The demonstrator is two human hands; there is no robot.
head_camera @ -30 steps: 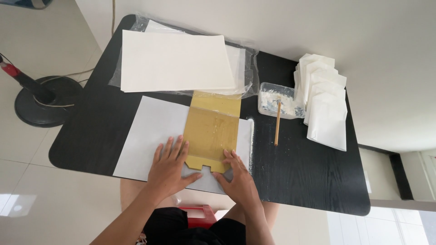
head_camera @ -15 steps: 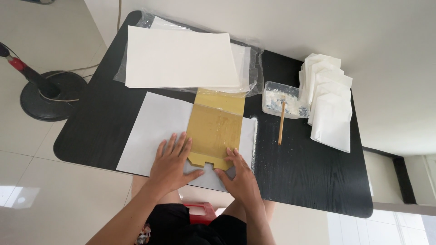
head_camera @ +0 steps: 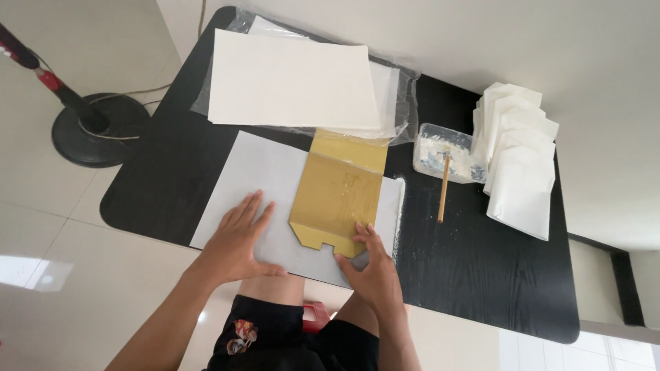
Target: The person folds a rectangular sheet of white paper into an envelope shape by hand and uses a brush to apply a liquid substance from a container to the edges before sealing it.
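A gold card template (head_camera: 337,196) with a notched near end lies on a white sheet (head_camera: 268,178) on the black table (head_camera: 495,275). My left hand (head_camera: 237,240) rests flat on the white sheet just left of the gold piece, fingers spread. My right hand (head_camera: 371,264) presses its fingertips on the gold piece's near right corner, by the notch. Neither hand grips anything.
A stack of white sheets (head_camera: 292,82) on a clear plastic wrapper lies at the table's far side. A small clear tub of white paste (head_camera: 440,151) with a wooden stick (head_camera: 443,189) stands right of the template. Finished white paper bags (head_camera: 519,168) are stacked at the right. A fan base (head_camera: 96,127) stands on the floor, left.
My left hand has slid a little left, off the gold piece and onto the white sheet. The right hand stays at the near right corner. The camera view shifted slightly.
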